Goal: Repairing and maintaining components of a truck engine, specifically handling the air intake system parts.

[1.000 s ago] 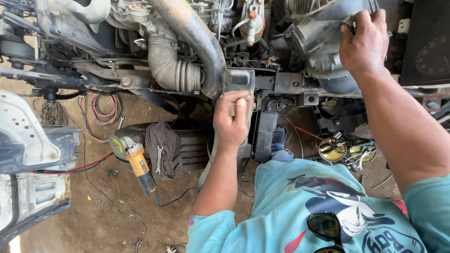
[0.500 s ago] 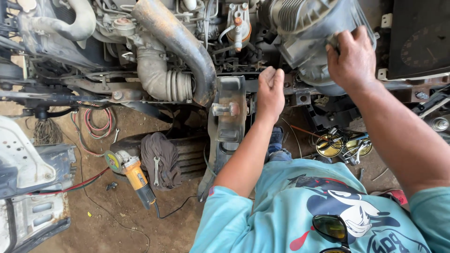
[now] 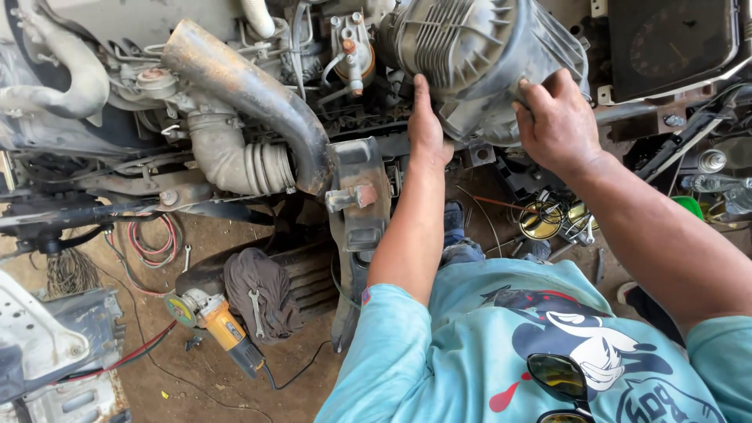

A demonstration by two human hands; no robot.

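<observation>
Grey ribbed plastic housing (image 3: 486, 59), round and finned, high in the engine bay, just right of the rusty curved pipe (image 3: 251, 98). Left hand (image 3: 427, 125) laid flat against its lower left side, fingers straight and together, pointing up along the casing. Right hand (image 3: 558, 117) spread over the lower right edge, fingers curled onto the rim, thumb tucked toward the underside. Housing thus gripped between both hands, one on each flank. Ribbed pale hose (image 3: 235, 160) below the pipe, joined to it at the elbow. Grey metal bracket (image 3: 359, 196) hanging just beneath the pipe end, close beside the left forearm. Small carburettor-like fitting (image 3: 350, 51) with an orange cap between pipe and housing. Dark instrument panel (image 3: 674, 43) at top right, well apart from the hands. Down on the dirt floor (image 3: 157, 384): yellow angle grinder (image 3: 219, 325) with its black cable, dark rag (image 3: 262, 290) carrying a spanner (image 3: 256, 309), coil of red wire (image 3: 153, 239) near the left. Brass-coloured round tins (image 3: 552, 219) under the right forearm. Turquoise printed shirt (image 3: 470, 352) filling the bottom, sunglasses (image 3: 558, 380) hooked at the collar.
</observation>
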